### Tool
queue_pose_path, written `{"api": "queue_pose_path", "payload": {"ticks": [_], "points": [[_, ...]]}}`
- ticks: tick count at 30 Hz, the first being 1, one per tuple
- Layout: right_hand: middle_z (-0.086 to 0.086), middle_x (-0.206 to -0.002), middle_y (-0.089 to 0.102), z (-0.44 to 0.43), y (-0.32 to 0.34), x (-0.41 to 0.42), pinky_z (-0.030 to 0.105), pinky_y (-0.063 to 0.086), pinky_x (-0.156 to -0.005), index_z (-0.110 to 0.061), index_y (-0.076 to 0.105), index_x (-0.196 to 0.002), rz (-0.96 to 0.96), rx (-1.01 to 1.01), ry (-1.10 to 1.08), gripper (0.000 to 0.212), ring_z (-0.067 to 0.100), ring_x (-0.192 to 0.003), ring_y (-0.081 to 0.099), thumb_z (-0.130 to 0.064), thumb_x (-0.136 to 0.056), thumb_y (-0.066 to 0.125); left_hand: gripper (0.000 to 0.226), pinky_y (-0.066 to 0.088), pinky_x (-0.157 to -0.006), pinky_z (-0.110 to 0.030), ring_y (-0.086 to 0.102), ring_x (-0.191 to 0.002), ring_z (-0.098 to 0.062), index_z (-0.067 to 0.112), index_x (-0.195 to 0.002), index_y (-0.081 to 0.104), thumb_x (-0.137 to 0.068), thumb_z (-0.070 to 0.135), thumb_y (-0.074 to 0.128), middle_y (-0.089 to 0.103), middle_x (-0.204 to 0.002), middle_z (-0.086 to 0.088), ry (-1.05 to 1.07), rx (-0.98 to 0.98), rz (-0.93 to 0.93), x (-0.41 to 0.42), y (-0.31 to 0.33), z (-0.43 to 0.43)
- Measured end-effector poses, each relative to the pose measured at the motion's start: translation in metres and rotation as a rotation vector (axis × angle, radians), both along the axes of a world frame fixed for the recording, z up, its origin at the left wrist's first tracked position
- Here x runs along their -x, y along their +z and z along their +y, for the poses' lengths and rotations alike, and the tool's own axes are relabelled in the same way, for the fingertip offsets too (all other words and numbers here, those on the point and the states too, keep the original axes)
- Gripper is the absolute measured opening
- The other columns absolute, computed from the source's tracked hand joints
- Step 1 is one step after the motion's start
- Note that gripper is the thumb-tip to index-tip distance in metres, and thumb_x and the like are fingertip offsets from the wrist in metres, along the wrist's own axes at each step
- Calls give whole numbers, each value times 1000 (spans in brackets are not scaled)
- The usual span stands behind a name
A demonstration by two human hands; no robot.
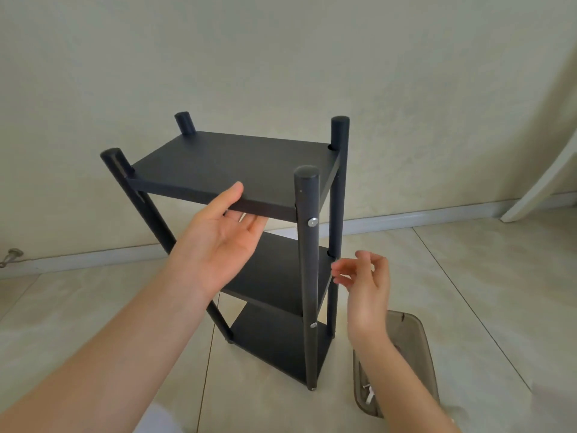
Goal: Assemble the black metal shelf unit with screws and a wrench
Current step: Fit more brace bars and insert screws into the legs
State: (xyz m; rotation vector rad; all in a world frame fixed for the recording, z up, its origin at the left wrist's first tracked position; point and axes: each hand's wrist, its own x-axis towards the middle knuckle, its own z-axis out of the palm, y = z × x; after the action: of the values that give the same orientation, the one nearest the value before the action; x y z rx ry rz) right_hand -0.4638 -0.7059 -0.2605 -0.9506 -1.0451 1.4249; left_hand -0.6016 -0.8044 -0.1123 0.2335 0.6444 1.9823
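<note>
Black 3-tier shelf unit (237,164) stands upright on tiled floor (468,292), pale wall (281,57) behind. L hand (218,242), palm up, at top shelf's front edge: thumb over it, fingers straight beneath. R hand (368,285) hovers just beside front-R post (307,260), fingers loosely curled; can't tell if it holds anything. Silver screw heads (312,221) show on that post. Grey tray (418,348) w/ small metal bits (368,393) on floor, lower R.
</note>
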Motion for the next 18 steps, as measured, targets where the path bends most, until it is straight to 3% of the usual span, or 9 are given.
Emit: {"api": "queue_pose_path", "payload": {"ticks": [3,6,9,12,18], "points": [[-5,-78,73,-27,30,12,15,56,-72,-28,46,-101,-37,-104,160,16,10,-77,71,-36,-106,34,47,60,-82,-43,71,-102,-31,5,-124,59,-78,3,68,71,-116,-16,-5,7,-13,-1,1,0],[1,-75,74,-38,41,22,29,53,-85,-22,45,-106,-39,-95,254,20,16,-74,73,-34,-107,29,53,61,-81,-40,72,-100,-30,7,-127,58,-75,6,69,72,-114,-16,12,32,1,-2,3,0],[7,-64,68,-36,46,26,28,56,-68,-18,45,-106,-35,-59,255,21,19,-56,67,-32,-107,30,60,61,-81,-40,72,-101,-31,9,-129,57,-71,7,71,72,-115,-16,19,44,-7,-2,3,1],[15,-65,59,-35,48,29,21,50,-48,-18,45,-102,-41,-54,258,20,15,-44,55,-31,-107,30,64,61,-79,-41,72,-101,-32,10,-132,56,-71,6,72,71,-117,-17,23,54,-6,1,2,0],[21,-70,51,-42,50,33,21,40,-40,-17,46,-100,-61,-116,267,22,11,-37,46,-30,-106,30,66,62,-77,-41,71,-102,-31,11,-135,54,-71,6,72,70,-119,-16,17,31,11,6,0,-5]]}}
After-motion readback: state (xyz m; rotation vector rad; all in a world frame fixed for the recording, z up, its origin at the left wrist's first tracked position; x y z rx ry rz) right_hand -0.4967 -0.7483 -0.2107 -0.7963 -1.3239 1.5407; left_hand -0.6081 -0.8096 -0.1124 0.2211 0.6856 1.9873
